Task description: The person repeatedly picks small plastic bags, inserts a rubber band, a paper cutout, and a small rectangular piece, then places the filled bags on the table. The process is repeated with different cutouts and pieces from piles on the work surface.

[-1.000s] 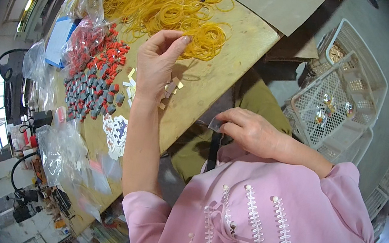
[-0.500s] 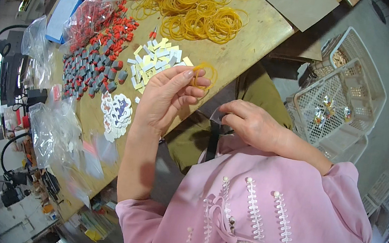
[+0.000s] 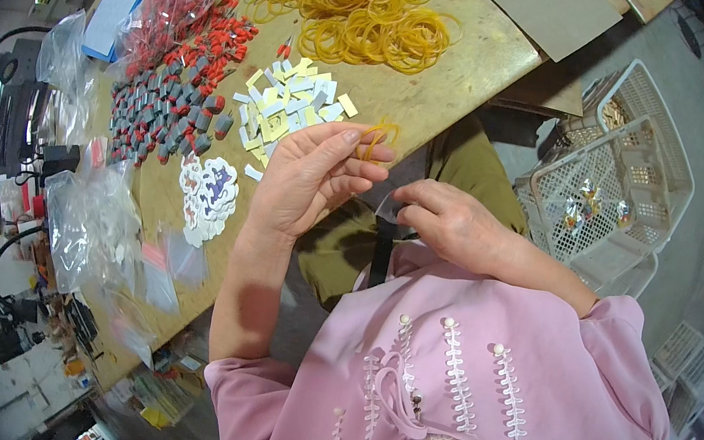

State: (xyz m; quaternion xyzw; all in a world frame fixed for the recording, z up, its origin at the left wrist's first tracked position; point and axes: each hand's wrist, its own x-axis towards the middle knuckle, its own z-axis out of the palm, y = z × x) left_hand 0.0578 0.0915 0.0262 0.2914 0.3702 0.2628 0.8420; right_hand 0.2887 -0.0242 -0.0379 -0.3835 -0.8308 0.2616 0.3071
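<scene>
Between the thumb and fingers of my left hand [image 3: 310, 169] hangs a looped yellow rubber band [image 3: 379, 139]. My right hand [image 3: 455, 221] pinches a small clear plastic bag [image 3: 387, 208] in front of my lap, just right of and below the left hand. The hands are close but apart. On the table beyond my left hand lie loose white and yellow slips [image 3: 285, 109] and a big heap of yellow rubber bands [image 3: 413, 42]. To its left are grey and red small pieces [image 3: 164, 113] and a stack of printed white cut-outs [image 3: 211, 200].
The wooden table [image 3: 475, 48] ends in an edge under my left forearm. Clear plastic bags [image 3: 90, 228] and small zip bags [image 3: 183, 257] lie at the left. White plastic baskets [image 3: 625, 168] holding small packets stand at the right. Grey cardboard [image 3: 551, 18] overhangs the far corner.
My left hand has shifted slightly right, nearer the right hand, and the rubber band has changed shape at its fingertips. The clear bag shows more plainly at the right fingers.
</scene>
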